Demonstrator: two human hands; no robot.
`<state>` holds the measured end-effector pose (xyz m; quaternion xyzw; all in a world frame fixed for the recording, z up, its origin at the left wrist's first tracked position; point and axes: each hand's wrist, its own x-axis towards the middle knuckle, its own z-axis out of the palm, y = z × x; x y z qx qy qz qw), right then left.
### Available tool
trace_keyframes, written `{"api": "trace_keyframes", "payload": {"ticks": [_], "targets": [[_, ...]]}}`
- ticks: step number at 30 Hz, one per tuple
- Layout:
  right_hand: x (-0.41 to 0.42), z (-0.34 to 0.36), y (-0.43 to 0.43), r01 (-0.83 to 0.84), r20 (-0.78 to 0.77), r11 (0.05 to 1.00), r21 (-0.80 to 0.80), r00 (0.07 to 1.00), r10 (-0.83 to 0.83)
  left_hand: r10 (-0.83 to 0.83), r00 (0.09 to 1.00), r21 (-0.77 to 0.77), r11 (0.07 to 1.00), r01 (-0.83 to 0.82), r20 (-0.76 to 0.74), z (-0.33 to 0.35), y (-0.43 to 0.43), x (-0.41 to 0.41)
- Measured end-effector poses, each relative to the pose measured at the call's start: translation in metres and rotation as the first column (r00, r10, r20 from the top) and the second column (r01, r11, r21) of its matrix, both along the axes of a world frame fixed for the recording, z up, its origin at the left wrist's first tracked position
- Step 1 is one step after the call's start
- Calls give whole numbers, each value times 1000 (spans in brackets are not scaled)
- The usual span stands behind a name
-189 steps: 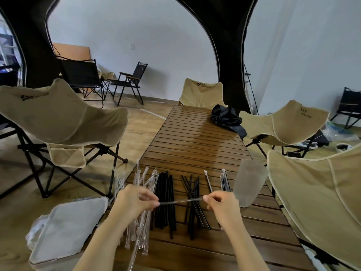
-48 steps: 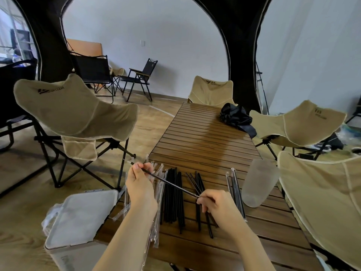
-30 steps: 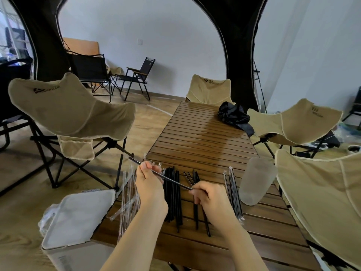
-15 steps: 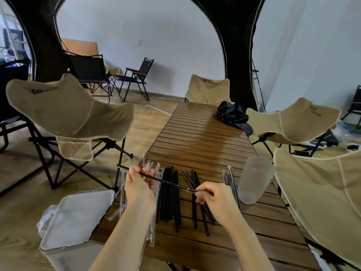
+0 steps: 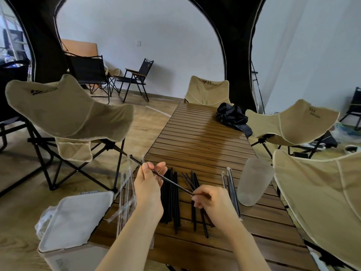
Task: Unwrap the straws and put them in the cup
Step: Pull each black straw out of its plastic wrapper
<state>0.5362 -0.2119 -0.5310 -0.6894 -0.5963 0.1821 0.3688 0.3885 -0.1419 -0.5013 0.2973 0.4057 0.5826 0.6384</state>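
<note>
The left hand (image 5: pixel 150 184) and right hand (image 5: pixel 212 200) share one black straw (image 5: pixel 172 181) just above the surface (image 5: pixel 201 137). It slants from the right hand toward ten o'clock. Each grip is narrow: the left pinches the straw near its far end and the right pinches its near end. A clear film may cling to the far tip, but the glare makes that hard to confirm. Directly under the hands lie two loose bundles of bare straws (image 5: pixel 170 198), so much of the unwrapping looks done. Empty wrappers (image 5: pixel 127 192) pile at nine o'clock on the surface's edge, above a lidded bin (image 5: pixel 78 218). At three o'clock of the right hand, a few wrapped straws (image 5: pixel 231 190) lie just beside the frosted cup (image 5: pixel 254 181), which seems to hold nothing. By this reading, the unwrapping is nearly finished. What remains is those last few wrapped straws and the whole second step, since no straw is in the cup yet.
</note>
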Motion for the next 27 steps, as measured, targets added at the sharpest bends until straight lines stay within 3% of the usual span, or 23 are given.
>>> {"api": "trace_keyframes", "payload": {"ticks": [3, 7, 8, 9, 10, 11, 12, 13, 17, 20, 22, 27], "targets": [[8, 0, 0, 11, -19, 999, 40, 1000, -10, 64, 976, 128, 991, -38, -209, 0, 3, -7], [18, -5, -2, 39, -59, 997, 63, 998, -35, 198, 908, 314, 946, -79, -370, -4, 8, -22], [21, -5, -3, 47, -56, 997, 69, 997, -43, 281, 820, 396, 915, -72, -499, -7, 11, -26], [24, -5, -4, 52, -41, 996, 76, 998, -49, 379, 657, 492, 870, -14, -651, -11, 14, -30], [26, -5, -5, 53, -19, 995, 85, 999, -51, 461, 439, 557, 823, 113, -771, -17, 19, -33], [28, -4, -6, 54, -2, 994, 91, 999, -54, 492, 242, 546, 786, 289, -836, -18, 21, -33], [29, -3, -7, 57, 1, 994, 92, 998, -57, 479, 126, 481, 753, 449, -869, -20, 24, -32], [31, -2, -8, 63, -9, 994, 91, 998, -62, 432, 73, 395, 728, 561, -899, -21, 24, -29], [42, -3, -12, 88, -3, 992, 86, 996, -89, 191, 18, 141, 649, 747, -981, -27, 28, -32], [53, -4, -17, 132, -37, 987, 90, 991, -129, 30, 22, 35, 525, 851, -999, -24, 27, -40], [59, -7, -19, 148, -66, 986, 72, 987, -143, 8, 21, 22, 488, 873, -1000, -21, 25, -42], [59, -15, -18, 109, -52, 993, 48, 993, -106, 69, 36, 66, 498, 864, -997, -22, 34, -48]]}}
